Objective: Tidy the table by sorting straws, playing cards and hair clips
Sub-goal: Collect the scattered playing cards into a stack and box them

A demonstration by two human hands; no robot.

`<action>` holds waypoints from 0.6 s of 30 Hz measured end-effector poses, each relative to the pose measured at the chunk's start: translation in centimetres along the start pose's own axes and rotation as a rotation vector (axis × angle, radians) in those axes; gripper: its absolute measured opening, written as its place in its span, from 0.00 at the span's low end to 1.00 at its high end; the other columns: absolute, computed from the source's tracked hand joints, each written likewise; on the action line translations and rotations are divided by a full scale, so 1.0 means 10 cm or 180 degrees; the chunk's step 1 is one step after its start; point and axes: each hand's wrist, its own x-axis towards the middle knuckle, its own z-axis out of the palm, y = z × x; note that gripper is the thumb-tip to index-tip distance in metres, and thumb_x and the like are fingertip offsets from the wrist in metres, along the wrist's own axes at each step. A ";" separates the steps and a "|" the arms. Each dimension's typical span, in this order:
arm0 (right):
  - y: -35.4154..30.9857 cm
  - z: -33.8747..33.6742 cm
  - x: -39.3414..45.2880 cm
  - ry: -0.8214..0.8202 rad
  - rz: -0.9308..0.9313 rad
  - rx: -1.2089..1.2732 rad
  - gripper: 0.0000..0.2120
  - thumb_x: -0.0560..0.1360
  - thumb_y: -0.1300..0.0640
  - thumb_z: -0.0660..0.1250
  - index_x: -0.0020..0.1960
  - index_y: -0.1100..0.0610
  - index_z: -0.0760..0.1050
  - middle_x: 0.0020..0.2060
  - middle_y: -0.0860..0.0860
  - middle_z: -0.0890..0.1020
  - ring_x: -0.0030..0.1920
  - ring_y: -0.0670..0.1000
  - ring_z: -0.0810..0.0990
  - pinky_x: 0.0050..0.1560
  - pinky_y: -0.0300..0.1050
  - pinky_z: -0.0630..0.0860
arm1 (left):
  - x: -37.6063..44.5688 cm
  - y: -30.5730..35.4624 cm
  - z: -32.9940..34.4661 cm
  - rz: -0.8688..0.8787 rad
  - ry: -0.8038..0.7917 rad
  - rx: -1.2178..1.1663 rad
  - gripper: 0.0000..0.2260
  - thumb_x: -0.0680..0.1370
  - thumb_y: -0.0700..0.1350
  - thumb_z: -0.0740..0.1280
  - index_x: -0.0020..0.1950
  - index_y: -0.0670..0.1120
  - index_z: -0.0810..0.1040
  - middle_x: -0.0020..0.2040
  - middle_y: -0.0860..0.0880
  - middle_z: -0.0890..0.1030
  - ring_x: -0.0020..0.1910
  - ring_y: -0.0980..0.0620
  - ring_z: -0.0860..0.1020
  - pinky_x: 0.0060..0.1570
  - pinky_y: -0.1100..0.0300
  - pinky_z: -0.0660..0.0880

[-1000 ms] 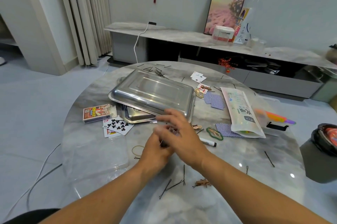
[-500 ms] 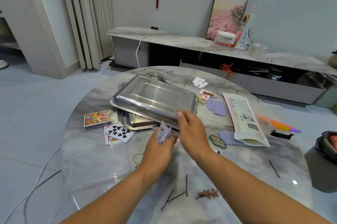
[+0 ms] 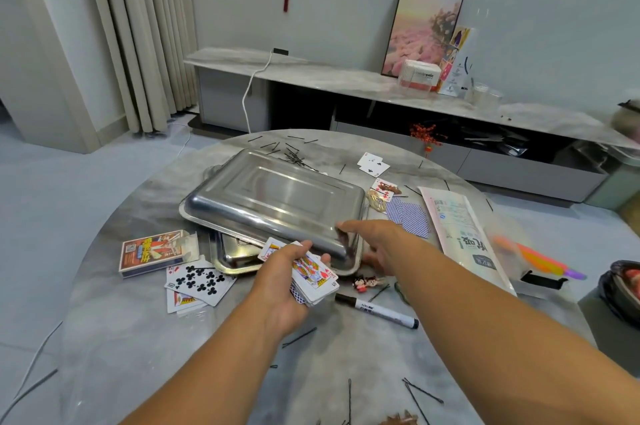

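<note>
Head view: left hand [image 3: 280, 281] holds fanned, face-up playing cards [image 3: 313, 281].

The steel lid [image 3: 277, 203] lies tilted over the tray [image 3: 235, 260] and closes off the table's [image 3: 114, 348] middle. To its left the card box [image 3: 152, 251] and face-up cards [image 3: 197, 282] crowd the edge; to its right stand blue-backed cards [image 3: 408, 217] and a long packet [image 3: 464, 234]. A marker [image 3: 377, 312] and hairpins [image 3: 415, 393] litter the near side; the near left is bare marble.
</note>
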 end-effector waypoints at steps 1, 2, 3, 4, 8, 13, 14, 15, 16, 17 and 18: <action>-0.01 0.00 0.03 -0.0063 0.0018 0.0051 0.33 0.68 0.53 0.79 0.66 0.62 0.68 0.52 0.56 0.76 0.41 0.51 0.75 0.31 0.43 0.71 | 0.02 -0.01 0.02 -0.0009 -0.0005 -0.0012 0.15 0.80 0.37 0.62 0.67 0.41 0.74 0.63 0.38 0.77 0.44 0.46 0.80 0.51 0.47 0.75; 0.00 -0.01 0.05 -0.0129 0.0054 0.0078 0.28 0.68 0.54 0.78 0.62 0.63 0.71 0.48 0.56 0.76 0.38 0.50 0.73 0.29 0.43 0.68 | 0.03 -0.02 0.02 -0.0022 -0.0007 -0.0003 0.16 0.79 0.37 0.63 0.68 0.41 0.73 0.63 0.38 0.77 0.44 0.46 0.80 0.51 0.47 0.75; 0.00 -0.01 0.05 -0.0222 0.0111 0.0135 0.23 0.69 0.54 0.78 0.57 0.62 0.73 0.45 0.55 0.77 0.38 0.51 0.72 0.30 0.44 0.66 | 0.04 -0.03 0.03 -0.0021 0.0005 0.0026 0.16 0.79 0.37 0.63 0.68 0.41 0.73 0.62 0.38 0.78 0.44 0.46 0.80 0.52 0.47 0.75; 0.00 -0.02 0.05 -0.0297 0.0181 0.0175 0.19 0.69 0.53 0.77 0.53 0.60 0.74 0.44 0.54 0.77 0.39 0.51 0.73 0.32 0.45 0.66 | 0.04 -0.03 0.03 0.0003 0.0015 0.0053 0.16 0.79 0.37 0.63 0.67 0.41 0.74 0.58 0.38 0.79 0.44 0.46 0.80 0.52 0.47 0.75; -0.02 -0.08 -0.03 -0.0829 0.0482 0.0759 0.24 0.69 0.51 0.76 0.58 0.63 0.73 0.46 0.57 0.80 0.43 0.57 0.81 0.38 0.48 0.74 | -0.02 0.00 0.04 0.0137 -0.0030 0.0141 0.11 0.79 0.37 0.63 0.60 0.42 0.76 0.51 0.40 0.79 0.47 0.45 0.80 0.52 0.47 0.75; 0.03 -0.11 -0.15 -0.1577 0.0179 0.2572 0.25 0.67 0.60 0.73 0.62 0.65 0.76 0.53 0.65 0.83 0.48 0.64 0.85 0.37 0.61 0.82 | -0.12 0.04 0.10 0.0431 -0.0192 0.0442 0.08 0.80 0.38 0.61 0.54 0.42 0.80 0.46 0.40 0.82 0.47 0.44 0.80 0.49 0.48 0.76; 0.05 -0.14 -0.18 -0.1614 0.0056 0.2794 0.24 0.68 0.59 0.72 0.62 0.64 0.76 0.54 0.64 0.83 0.49 0.63 0.85 0.38 0.59 0.83 | -0.14 0.06 0.13 0.0515 -0.0249 0.0476 0.09 0.80 0.38 0.61 0.55 0.42 0.80 0.47 0.39 0.82 0.48 0.44 0.80 0.49 0.48 0.76; 0.07 -0.18 -0.22 -0.1680 -0.0083 0.3001 0.24 0.68 0.59 0.72 0.62 0.64 0.76 0.54 0.63 0.83 0.50 0.61 0.85 0.40 0.58 0.83 | -0.17 0.07 0.16 0.0580 -0.0327 0.0515 0.10 0.80 0.39 0.61 0.56 0.42 0.80 0.48 0.39 0.82 0.50 0.44 0.80 0.49 0.47 0.76; 0.08 -0.22 -0.24 -0.1669 -0.0198 0.3167 0.24 0.68 0.59 0.72 0.62 0.64 0.76 0.54 0.62 0.83 0.51 0.59 0.85 0.43 0.56 0.83 | -0.19 0.10 0.18 0.0625 -0.0418 0.0551 0.10 0.80 0.39 0.61 0.57 0.43 0.80 0.48 0.39 0.82 0.49 0.44 0.81 0.49 0.47 0.77; 0.08 -0.27 -0.28 -0.1661 -0.0303 0.3343 0.23 0.68 0.59 0.72 0.61 0.64 0.77 0.53 0.62 0.84 0.51 0.57 0.85 0.47 0.54 0.83 | -0.22 0.11 0.21 0.0650 -0.0520 0.0602 0.10 0.80 0.39 0.61 0.56 0.43 0.81 0.47 0.40 0.83 0.48 0.45 0.82 0.49 0.47 0.77; 0.10 -0.33 -0.29 -0.1576 -0.0402 0.3512 0.21 0.69 0.59 0.71 0.60 0.64 0.77 0.52 0.61 0.85 0.49 0.55 0.86 0.48 0.52 0.82 | -0.23 0.12 0.23 0.0671 -0.0593 0.0655 0.10 0.79 0.39 0.61 0.55 0.44 0.81 0.47 0.40 0.84 0.47 0.46 0.83 0.48 0.48 0.78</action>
